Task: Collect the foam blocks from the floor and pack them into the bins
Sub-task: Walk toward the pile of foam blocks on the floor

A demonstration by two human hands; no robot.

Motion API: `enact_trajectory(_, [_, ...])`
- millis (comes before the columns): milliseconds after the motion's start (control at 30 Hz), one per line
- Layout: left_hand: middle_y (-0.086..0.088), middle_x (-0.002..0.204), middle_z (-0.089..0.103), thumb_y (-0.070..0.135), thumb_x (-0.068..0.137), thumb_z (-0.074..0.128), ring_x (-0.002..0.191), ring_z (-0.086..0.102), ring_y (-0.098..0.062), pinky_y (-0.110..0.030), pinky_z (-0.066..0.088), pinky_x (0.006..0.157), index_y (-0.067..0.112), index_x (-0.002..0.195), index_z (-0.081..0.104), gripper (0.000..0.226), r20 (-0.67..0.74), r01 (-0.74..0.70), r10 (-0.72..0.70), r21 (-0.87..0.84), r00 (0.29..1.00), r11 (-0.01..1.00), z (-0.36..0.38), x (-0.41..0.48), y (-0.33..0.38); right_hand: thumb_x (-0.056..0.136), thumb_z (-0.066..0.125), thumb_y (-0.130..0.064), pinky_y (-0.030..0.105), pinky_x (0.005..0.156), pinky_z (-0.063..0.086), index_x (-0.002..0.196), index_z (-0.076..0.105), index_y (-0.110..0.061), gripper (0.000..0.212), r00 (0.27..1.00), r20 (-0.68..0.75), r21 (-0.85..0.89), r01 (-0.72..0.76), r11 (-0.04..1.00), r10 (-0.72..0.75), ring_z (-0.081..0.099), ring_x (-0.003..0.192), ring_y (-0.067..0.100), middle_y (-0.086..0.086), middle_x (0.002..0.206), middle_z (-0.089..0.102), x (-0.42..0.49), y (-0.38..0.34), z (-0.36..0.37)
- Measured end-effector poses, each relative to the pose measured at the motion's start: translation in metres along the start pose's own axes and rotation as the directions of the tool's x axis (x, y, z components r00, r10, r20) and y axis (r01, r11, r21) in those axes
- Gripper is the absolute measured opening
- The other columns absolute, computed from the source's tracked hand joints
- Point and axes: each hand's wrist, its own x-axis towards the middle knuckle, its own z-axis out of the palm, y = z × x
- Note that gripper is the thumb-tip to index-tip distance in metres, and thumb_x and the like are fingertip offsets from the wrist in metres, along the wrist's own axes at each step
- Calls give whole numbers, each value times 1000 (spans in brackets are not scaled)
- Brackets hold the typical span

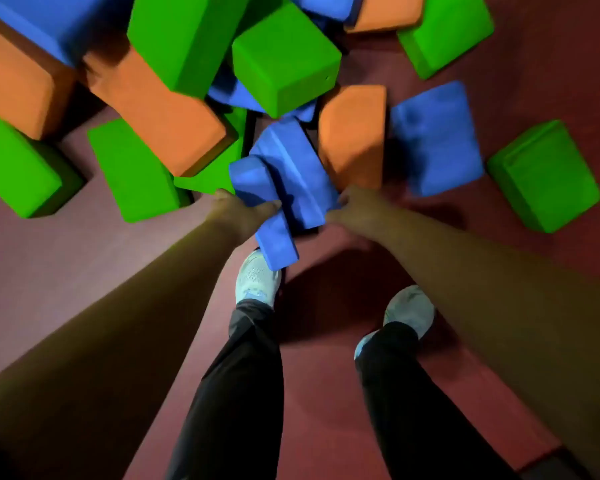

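Observation:
Two blue foam blocks lie crossed in front of my feet. My left hand [241, 209] grips the lower blue block [262, 202] at its left side, thumb across its top. My right hand [355, 207] holds the right end of the upper blue block [295, 168]. Behind them a heap of green, orange and blue foam blocks covers the dark red floor, with an orange block [352, 133] just beyond my right hand. No bin is in view.
A blue block [437, 136] and a green block [544, 174] lie apart at the right. Green blocks [132, 168] sit at the left. My two feet in pale shoes [257, 277] stand on bare floor [84, 254] below the pile.

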Motion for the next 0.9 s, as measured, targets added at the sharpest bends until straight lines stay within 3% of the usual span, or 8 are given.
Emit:
enact_trajectory(100, [-12,138,54,73,67,82,124,58,-33,-53,52,102,5,140,37,109,-21,-50,50,-34,999,998,18,10,-6,77,82,-38,36,87,50,127,60,-2,65,997,-83,42,2,999,1,63,118,33,16,126,65,30,-6,18])
enact_trajectory(267, [-9,141,49,57,64,93,133,51,-24,-41,46,107,1,133,32,108,-152,-96,71,-163,986,982,51,26,-26,69,87,-52,42,106,47,146,44,-4,101,994,-100,-45,-36,998,31,51,133,32,15,147,50,59,-8,30])
enact_trajectory(400, [-10,135,55,46,74,91,127,56,-28,-34,45,93,2,136,36,93,-196,-60,33,-133,980,989,58,25,-30,58,87,-55,36,86,55,132,59,-7,93,996,-80,-22,-47,999,45,65,113,29,12,132,65,63,3,37])
enact_trajectory(467, [-8,126,59,41,75,88,123,60,-30,-37,49,93,5,133,39,84,-210,-30,4,-121,978,992,55,16,-26,53,81,-56,32,78,50,129,61,-7,93,992,-103,-1,-70,998,70,67,110,29,12,127,67,50,9,36])
enact_trajectory(567, [-11,129,60,39,75,85,121,60,-31,-36,48,89,6,132,41,80,-211,-31,17,-64,977,997,48,0,-20,39,67,-68,36,87,55,132,59,-7,111,983,-153,59,-94,994,102,66,115,28,14,132,64,20,21,28])
enact_trajectory(700, [-10,117,56,38,77,84,114,60,-31,-34,40,80,3,130,40,77,-186,-78,89,63,979,995,38,-34,4,65,78,-54,34,90,47,137,48,-3,93,982,-96,30,-160,987,162,59,120,33,17,138,51,-31,48,3])
enact_trajectory(800, [-6,104,50,38,77,83,93,53,-25,-36,40,75,4,123,40,72,-145,-137,162,166,976,977,34,-62,27,68,77,-56,32,83,44,134,51,-2,89,979,-74,-5,-193,981,192,61,118,33,19,135,57,-71,72,-20])
enact_trajectory(900, [-7,99,51,40,75,83,85,49,-25,-36,40,72,8,111,37,67,-81,-224,259,304,962,926,35,-89,57,71,75,-54,29,75,43,126,61,-2,77,965,-77,53,-247,968,251,67,113,32,19,127,67,-109,94,-42])
